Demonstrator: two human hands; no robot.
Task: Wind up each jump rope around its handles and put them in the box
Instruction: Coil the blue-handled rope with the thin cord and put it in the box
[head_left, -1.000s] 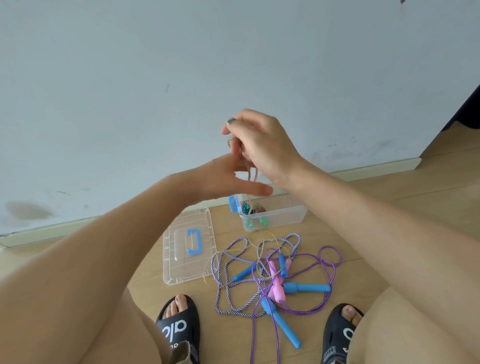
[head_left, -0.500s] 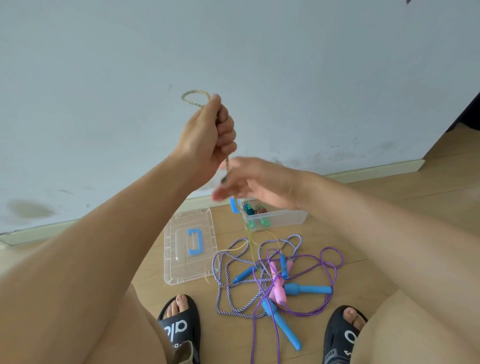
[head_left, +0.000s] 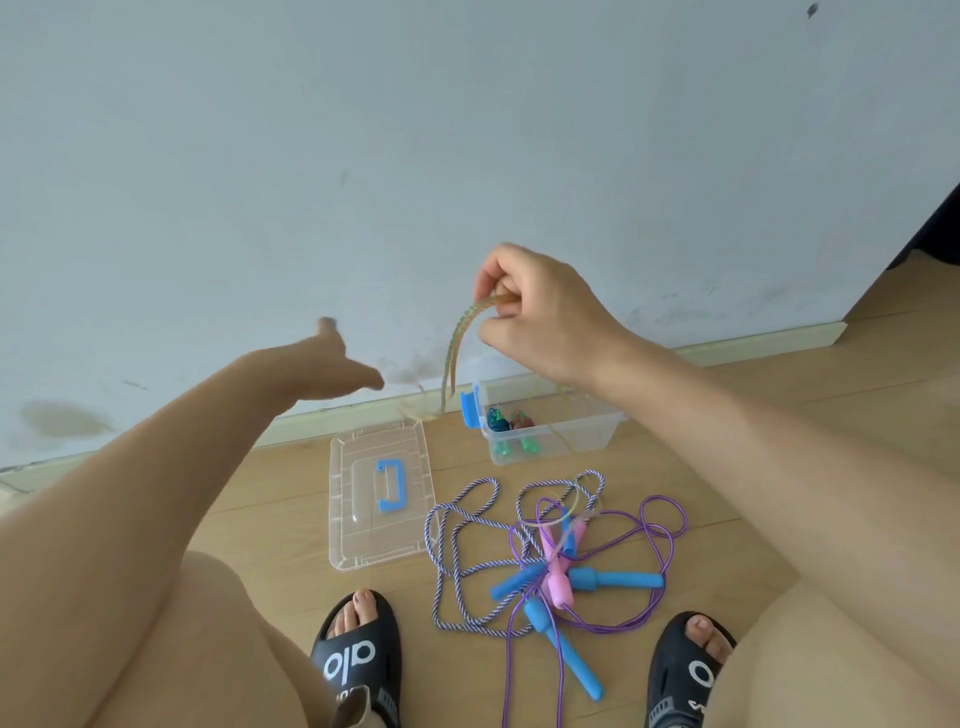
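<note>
Right hand (head_left: 540, 317) at one o'clock, pinching a yellowish rope (head_left: 457, 353) above the clear box (head_left: 556, 431). Left hand (head_left: 327, 364) at nine o'clock, fingers spread, gripping nothing.

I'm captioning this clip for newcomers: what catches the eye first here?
The right hand, raised mid-frame, pinches a pale rope that dangles toward the clear box by the wall; the left hand is spread open beside it. Below, tangled ropes with blue and pink handles lie on the floor between two black sandals.
</note>
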